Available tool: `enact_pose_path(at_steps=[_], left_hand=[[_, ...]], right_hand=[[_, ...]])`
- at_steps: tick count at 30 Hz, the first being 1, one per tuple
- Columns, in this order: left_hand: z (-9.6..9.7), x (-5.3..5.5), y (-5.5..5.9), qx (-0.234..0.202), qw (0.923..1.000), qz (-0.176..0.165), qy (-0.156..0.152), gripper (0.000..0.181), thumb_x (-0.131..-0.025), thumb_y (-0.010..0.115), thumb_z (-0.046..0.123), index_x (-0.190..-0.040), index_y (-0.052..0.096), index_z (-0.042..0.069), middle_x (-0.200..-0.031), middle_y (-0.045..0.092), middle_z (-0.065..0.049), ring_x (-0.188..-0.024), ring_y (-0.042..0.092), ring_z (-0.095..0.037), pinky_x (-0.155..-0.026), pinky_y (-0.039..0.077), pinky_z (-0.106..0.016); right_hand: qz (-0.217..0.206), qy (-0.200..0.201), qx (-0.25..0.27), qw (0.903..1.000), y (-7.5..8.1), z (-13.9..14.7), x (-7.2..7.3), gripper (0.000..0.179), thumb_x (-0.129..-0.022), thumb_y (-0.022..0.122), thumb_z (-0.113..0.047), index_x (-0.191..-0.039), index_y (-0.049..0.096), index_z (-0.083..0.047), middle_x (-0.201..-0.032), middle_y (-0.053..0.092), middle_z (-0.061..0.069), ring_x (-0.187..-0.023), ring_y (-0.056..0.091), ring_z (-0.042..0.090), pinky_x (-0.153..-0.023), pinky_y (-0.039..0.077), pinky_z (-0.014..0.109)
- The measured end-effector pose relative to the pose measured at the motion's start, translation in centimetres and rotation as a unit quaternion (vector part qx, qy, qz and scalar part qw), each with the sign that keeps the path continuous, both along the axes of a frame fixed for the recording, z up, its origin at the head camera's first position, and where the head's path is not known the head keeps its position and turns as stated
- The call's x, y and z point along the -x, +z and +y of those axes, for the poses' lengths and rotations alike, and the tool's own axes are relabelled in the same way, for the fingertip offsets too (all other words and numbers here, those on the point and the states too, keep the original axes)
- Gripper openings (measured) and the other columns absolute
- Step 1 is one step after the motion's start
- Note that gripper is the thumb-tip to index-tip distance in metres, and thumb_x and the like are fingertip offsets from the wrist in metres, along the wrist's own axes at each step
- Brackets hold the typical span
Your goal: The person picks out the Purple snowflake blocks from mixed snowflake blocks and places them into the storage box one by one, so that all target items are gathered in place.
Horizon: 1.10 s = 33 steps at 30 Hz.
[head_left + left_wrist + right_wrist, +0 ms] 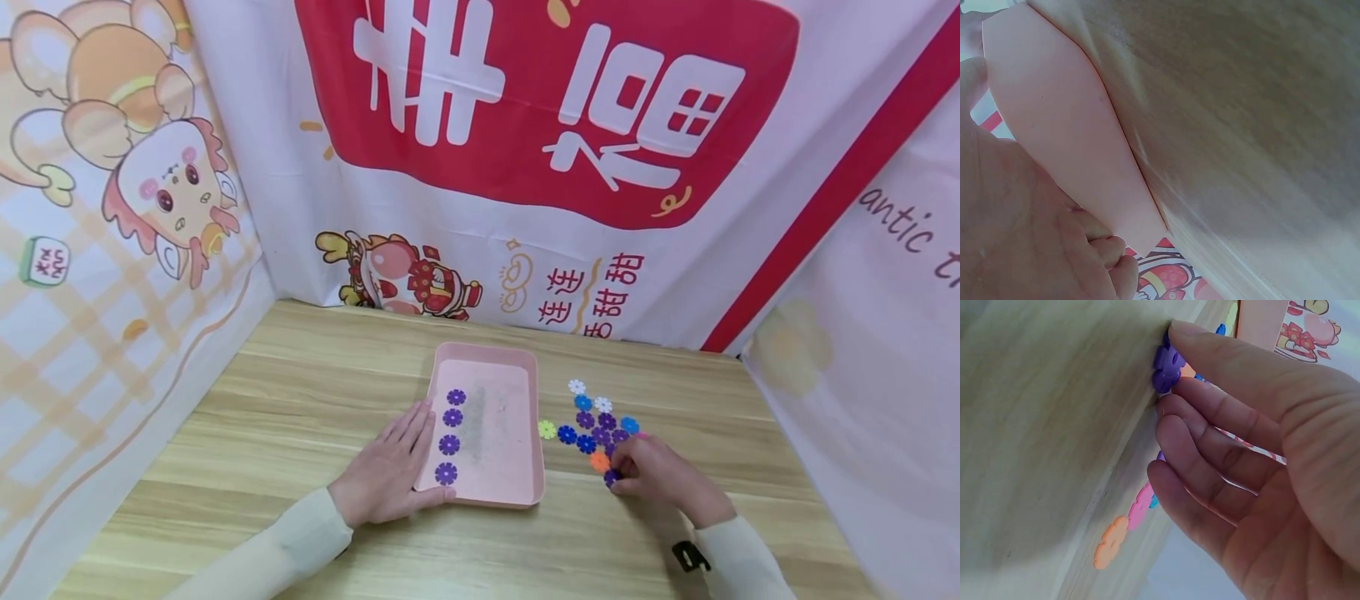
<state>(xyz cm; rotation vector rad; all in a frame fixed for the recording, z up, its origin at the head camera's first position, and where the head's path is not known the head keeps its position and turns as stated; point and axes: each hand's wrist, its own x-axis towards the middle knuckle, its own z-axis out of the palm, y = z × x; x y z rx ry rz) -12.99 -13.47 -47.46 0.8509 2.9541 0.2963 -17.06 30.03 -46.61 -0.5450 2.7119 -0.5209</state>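
Observation:
A shallow pink tray [501, 433] stands on the wooden table. Along its left side, four-lobed detail aside, purple flower-shaped plastic discs [449, 445] lie in a column. My left hand [386, 467] holds the tray at its near left corner, the thumb along the near rim and the fingers over the left rim; the left wrist view shows the tray's outer wall [1066, 119] beside the palm. To the right of the tray, my right hand [656, 475] pinches a purple flower-shaped disc [1169, 365] between thumb and index finger, at the table surface. Its other fingers are loosely bent.
Loose flower discs lie between the tray and my right hand: white [577, 387], light blue [583, 402], dark blue [567, 434], yellow-green [547, 430], orange [599, 461] and more purple ones. Pink and orange discs [1110, 542] lie beyond the right fingers. Printed cloth [465, 192] hangs behind the table.

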Motion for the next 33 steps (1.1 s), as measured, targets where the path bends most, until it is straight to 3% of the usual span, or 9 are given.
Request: enact_pose_path(at_steps=[5,9,20,33], left_hand=[[0.0,0.0,-0.1,0.0,1.0,0.0,0.0,0.11,-0.098,0.05,0.076,-0.164,0.025,-0.008,-0.174,0.018,-0.029,-0.162,0.022,-0.044,-0.132,0.027,-0.055],[0.1,-0.1,-0.1,-0.001,1.0,-0.004,0.0,0.11,-0.098,0.051,0.076,-0.164,0.024,-0.008,-0.174,0.017,-0.028,-0.163,0.021,-0.044,-0.132,0.027,-0.056],[0.1,0.0,0.0,-0.004,1.0,-0.003,0.0,0.109,-0.098,0.052,0.075,-0.164,0.025,-0.008,-0.174,0.017,-0.028,-0.163,0.021,-0.044,-0.132,0.027,-0.056],[0.0,0.1,0.0,-0.002,1.0,-0.004,0.002,0.11,-0.097,0.052,0.075,-0.164,0.025,-0.008,-0.174,0.016,-0.028,-0.163,0.021,-0.043,-0.132,0.027,-0.056]], right_hand=[[-0.02,-0.025,-0.018,0.9993,0.0,-0.1,0.3,0.021,-0.083,0.091,-0.017,-0.09,0.072,-0.017,-0.085,0.068,-0.006,-0.078,0.061,0.009,-0.068,0.054,0.023],[-0.027,-0.023,-0.012,0.9993,0.1,0.0,0.3,0.023,-0.083,0.09,-0.015,-0.088,0.068,-0.016,-0.085,0.067,-0.006,-0.078,0.059,0.01,-0.067,0.052,0.023],[-0.036,0.057,0.044,0.9968,2.4,-0.2,0.3,0.018,-0.091,0.082,-0.01,-0.087,0.066,-0.018,-0.084,0.067,-0.01,-0.074,0.057,0.003,-0.065,0.054,0.021],[-0.024,0.094,0.031,0.9949,6.2,-2.8,2.6,0.013,-0.096,0.077,-0.008,-0.092,0.068,-0.017,-0.086,0.069,-0.007,-0.076,0.061,0.006,-0.067,0.058,0.021]])
